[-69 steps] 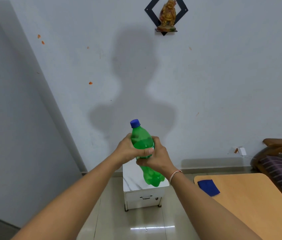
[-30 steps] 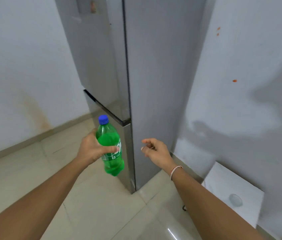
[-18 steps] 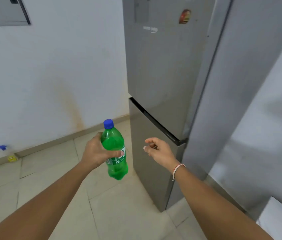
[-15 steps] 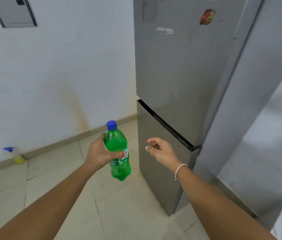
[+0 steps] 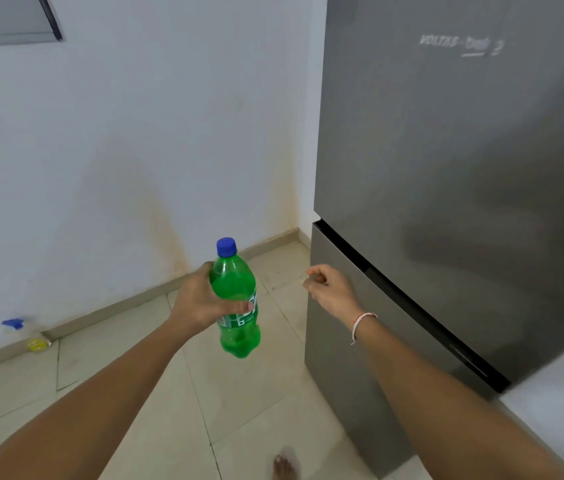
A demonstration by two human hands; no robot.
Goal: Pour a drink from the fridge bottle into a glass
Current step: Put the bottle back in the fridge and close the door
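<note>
A green plastic bottle (image 5: 237, 306) with a blue cap stands upright in the air, gripped around its middle by my left hand (image 5: 200, 299). My right hand (image 5: 329, 287) hovers to the right of the bottle, empty, with its fingers loosely curled and a thread band at the wrist. It is close to the left edge of the grey two-door fridge (image 5: 446, 202), whose doors are both closed. No glass is in view.
A white stained wall (image 5: 135, 150) runs along the left, with a skirting at the tiled floor (image 5: 169, 393). Small blue and yellow items (image 5: 27, 337) lie at the far left by the wall. A bare foot (image 5: 284, 467) shows at the bottom edge.
The view has swung left from the wall with the small cabinet to the fridge. My right hand let go of the bottle, which now stays in my left hand alone. The fridge is closer.
</note>
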